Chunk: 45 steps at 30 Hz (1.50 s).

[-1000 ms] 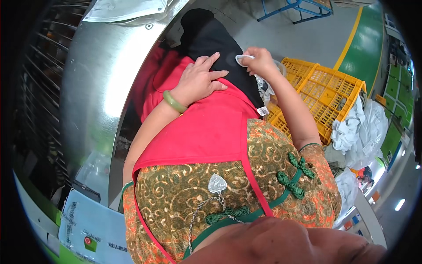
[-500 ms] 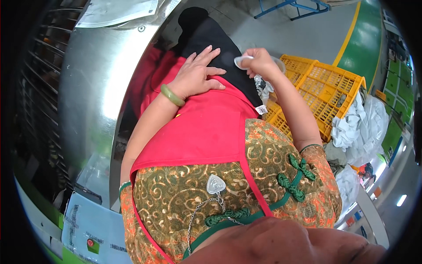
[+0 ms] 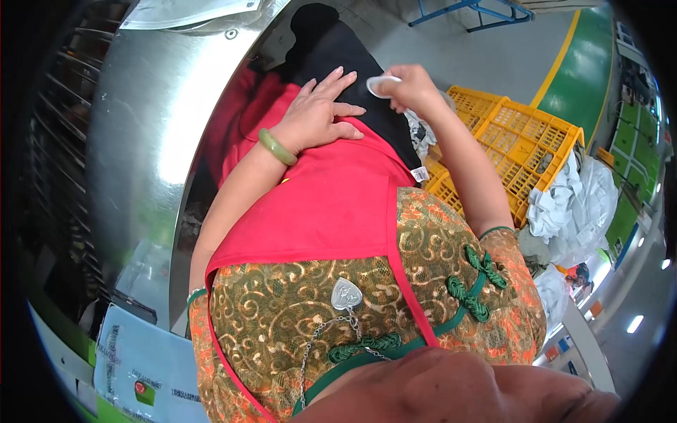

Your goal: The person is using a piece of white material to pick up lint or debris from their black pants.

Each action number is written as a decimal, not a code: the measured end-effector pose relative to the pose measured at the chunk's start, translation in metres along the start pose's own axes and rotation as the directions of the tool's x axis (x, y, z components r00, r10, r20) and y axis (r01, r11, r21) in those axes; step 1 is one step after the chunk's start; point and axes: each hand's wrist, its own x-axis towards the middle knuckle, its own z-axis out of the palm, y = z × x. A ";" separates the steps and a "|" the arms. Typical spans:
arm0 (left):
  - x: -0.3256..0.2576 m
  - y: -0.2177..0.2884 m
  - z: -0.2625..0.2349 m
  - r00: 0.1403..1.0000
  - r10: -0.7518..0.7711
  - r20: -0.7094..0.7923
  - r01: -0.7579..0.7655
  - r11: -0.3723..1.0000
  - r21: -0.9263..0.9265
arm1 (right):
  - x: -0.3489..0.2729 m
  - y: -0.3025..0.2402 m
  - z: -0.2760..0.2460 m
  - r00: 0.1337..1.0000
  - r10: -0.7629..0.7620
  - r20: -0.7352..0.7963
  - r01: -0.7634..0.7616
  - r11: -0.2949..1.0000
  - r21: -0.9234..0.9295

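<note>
Black fabric [image 3: 377, 113] lies over my lap on the red apron [image 3: 310, 218], with a small white tag [image 3: 419, 174] at its lower right corner. My left hand [image 3: 321, 116] rests on the fabric and the apron's edge, palm down with the fingers spread; a green bangle circles its wrist. To the right, my right hand [image 3: 412, 88] is closed on a small white oval piece [image 3: 381, 86], held at the black fabric's right side. From this view I cannot tell whether the piece touches the fabric. Most of its far side is hidden by my fingers.
Yellow plastic crates [image 3: 522, 148] stand at my right, with white cloth and clear plastic bags [image 3: 582, 204] beside them. A shiny metal table [image 3: 148, 141] curves along my left. Blue metal legs [image 3: 486, 14] stand on the grey floor ahead. A light-blue printed package [image 3: 144, 366] sits at lower left.
My right hand has moved slightly left and away from me with the white oval piece, which is turned differently. My left hand stays on the fabric in nearly the same place.
</note>
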 end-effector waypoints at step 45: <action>0.000 -0.005 0.000 0.999 0.011 -0.030 -0.011 1.000 0.016 | -0.026 0.032 0.028 0.720 -0.680 -0.140 0.563 0.690 -0.455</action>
